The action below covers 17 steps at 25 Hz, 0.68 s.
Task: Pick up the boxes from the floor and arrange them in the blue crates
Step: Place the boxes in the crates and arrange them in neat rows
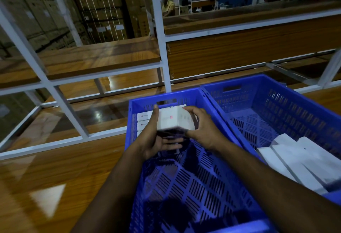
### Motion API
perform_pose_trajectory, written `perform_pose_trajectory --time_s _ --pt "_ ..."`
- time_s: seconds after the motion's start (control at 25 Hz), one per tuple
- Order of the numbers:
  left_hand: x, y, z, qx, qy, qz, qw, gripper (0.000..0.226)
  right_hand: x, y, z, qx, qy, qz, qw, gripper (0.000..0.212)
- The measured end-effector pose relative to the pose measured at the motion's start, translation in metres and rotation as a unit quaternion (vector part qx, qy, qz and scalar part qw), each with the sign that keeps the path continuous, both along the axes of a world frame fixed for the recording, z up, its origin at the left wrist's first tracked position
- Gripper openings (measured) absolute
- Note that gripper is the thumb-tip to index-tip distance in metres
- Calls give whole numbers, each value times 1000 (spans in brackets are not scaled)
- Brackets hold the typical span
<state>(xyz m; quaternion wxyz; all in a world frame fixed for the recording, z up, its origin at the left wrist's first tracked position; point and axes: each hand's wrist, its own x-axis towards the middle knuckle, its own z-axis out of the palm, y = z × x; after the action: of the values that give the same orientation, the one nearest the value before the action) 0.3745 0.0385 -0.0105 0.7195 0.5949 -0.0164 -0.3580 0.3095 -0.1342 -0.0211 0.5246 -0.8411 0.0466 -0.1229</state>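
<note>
White box (173, 119): gripped between left hand (158, 140) and right hand (201, 129), over near blue crate (184, 186); stacked boxes (144, 122) at its far wall; second crate (276, 107) beside, touching.

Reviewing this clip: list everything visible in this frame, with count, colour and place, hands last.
Held boxes: small stack, exact count unclear, white, over the far end of the left crate, between both hands.
Stacked boxes: at least three, white, against the far left corner inside the left crate.
Left crate: one, blue, slotted, centre foreground on the wooden floor.
Right crate: one, blue, beside the left crate, rims close together.
Flat boxes: several, white, lying in the near part of the right crate.
Shelf frame: white metal with wooden boards, behind the crates.
Cartons: many, brown, stacked far left.
Person: one, yellow top, background.
Left hand: supports the held boxes' left side.
Right hand: grips their right side.
</note>
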Motion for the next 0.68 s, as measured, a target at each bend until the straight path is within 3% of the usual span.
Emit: perform_pose_trajectory --time_s 0.2,0.32,0.4,0.44,0.52,0.68 --pt "2 -2 2 -24 -32 52 998 36 0 6 2 -24 -15 -7 1000 77" --pt "2 -2 3 -25 -77 45 996 23 8 4 0 177 19 -85 980 60" --pt "0 -5 4 -38 -110 29 993 29 7 7 5 358 94 -78 926 36" --pt "-1 -6 4 -42 -124 24 991 32 5 8 7 409 124 -42 903 35" --pt "-3 -7 2 -53 -140 22 988 37 0 8 7 421 138 11 896 42" --pt "4 -8 -5 14 -176 40 983 43 1 10 5 350 98 -4 932 34"
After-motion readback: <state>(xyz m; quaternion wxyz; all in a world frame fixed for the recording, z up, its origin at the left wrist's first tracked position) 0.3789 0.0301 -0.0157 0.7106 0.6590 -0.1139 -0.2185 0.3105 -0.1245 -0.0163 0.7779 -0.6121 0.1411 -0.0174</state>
